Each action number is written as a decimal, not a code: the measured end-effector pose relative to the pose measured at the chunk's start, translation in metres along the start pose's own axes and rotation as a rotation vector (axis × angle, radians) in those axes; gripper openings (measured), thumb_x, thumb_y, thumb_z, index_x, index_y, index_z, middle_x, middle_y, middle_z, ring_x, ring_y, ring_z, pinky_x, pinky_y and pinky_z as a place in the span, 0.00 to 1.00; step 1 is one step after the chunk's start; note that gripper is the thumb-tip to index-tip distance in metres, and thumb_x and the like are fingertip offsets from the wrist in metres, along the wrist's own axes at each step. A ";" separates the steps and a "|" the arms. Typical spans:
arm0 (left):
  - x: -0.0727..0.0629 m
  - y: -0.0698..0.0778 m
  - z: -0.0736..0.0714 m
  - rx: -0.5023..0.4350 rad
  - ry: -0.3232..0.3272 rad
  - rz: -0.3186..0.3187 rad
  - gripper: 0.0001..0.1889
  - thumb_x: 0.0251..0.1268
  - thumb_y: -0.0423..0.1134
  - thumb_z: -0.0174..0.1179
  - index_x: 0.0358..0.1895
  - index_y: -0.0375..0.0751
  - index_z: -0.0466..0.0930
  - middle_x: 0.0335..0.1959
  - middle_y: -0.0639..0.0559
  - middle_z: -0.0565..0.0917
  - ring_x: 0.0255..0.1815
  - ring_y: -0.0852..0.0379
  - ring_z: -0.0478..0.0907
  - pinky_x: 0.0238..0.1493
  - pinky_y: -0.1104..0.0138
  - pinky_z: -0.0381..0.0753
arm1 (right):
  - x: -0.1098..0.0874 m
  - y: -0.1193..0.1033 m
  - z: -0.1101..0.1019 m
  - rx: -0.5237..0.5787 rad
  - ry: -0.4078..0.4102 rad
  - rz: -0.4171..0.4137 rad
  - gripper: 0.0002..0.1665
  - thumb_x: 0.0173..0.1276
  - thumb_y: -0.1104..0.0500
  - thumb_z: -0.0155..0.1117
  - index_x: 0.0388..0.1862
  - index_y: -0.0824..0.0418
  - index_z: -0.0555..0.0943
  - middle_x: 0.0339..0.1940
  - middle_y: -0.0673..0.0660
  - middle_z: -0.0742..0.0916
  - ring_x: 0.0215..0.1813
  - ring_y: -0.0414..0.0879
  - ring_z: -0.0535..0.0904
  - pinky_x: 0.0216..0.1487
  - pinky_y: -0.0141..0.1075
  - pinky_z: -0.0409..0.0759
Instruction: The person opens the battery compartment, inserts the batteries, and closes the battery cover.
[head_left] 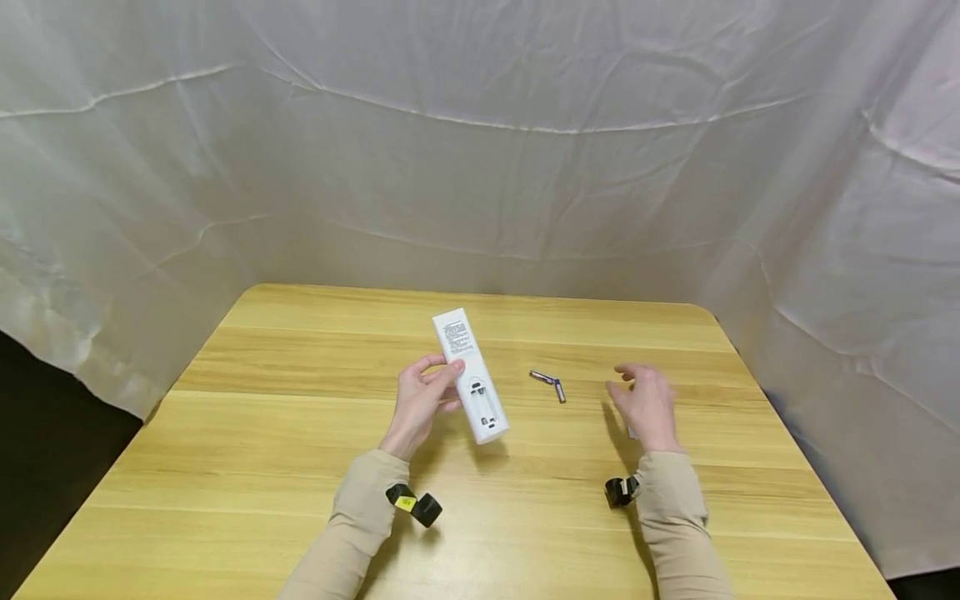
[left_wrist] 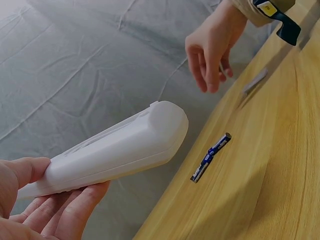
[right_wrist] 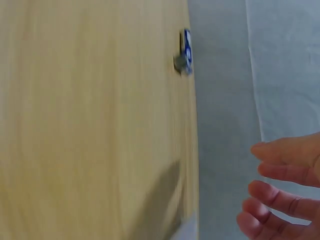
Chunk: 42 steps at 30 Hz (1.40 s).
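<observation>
The white remote (head_left: 473, 377) is hanging above the table, and the left hand (head_left: 420, 400) is gripping it near mid-length from its left edge, thumb pressing on the back, fingers curling beneath. Its long axis is running diagonally: the printed end is pointing away and leftward, while the end with the open battery compartment (head_left: 486, 408) is slanting rightward, towards the person, back face turning up to the head camera. Just to the right, two batteries (head_left: 559, 392) are lying at an angle on the wooden table (head_left: 262, 467). Further right, the right hand (head_left: 648, 404) is hovering, thumb and fingers loosely curved and apart, with a pale piece (left_wrist: 255, 81) resting below.
</observation>
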<state>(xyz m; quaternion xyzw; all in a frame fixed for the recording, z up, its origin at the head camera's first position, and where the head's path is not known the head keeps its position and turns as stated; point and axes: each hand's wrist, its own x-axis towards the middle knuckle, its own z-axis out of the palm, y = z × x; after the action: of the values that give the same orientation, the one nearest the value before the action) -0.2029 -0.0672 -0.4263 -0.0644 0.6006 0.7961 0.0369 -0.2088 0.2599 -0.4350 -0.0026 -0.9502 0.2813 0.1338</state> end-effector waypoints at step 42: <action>0.001 0.002 -0.003 0.003 0.018 -0.010 0.16 0.70 0.34 0.63 0.56 0.33 0.76 0.43 0.37 0.90 0.27 0.59 0.88 0.28 0.71 0.90 | 0.031 -0.034 0.055 -0.005 -0.360 0.003 0.28 0.65 0.61 0.67 0.63 0.71 0.77 0.46 0.69 0.90 0.31 0.47 0.85 0.30 0.33 0.81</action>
<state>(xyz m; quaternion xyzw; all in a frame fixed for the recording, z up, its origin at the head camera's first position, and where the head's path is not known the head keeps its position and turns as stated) -0.2044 -0.0701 -0.4256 -0.0743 0.6018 0.7944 0.0356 -0.2505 0.2047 -0.4532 0.0460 -0.9595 0.2752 -0.0391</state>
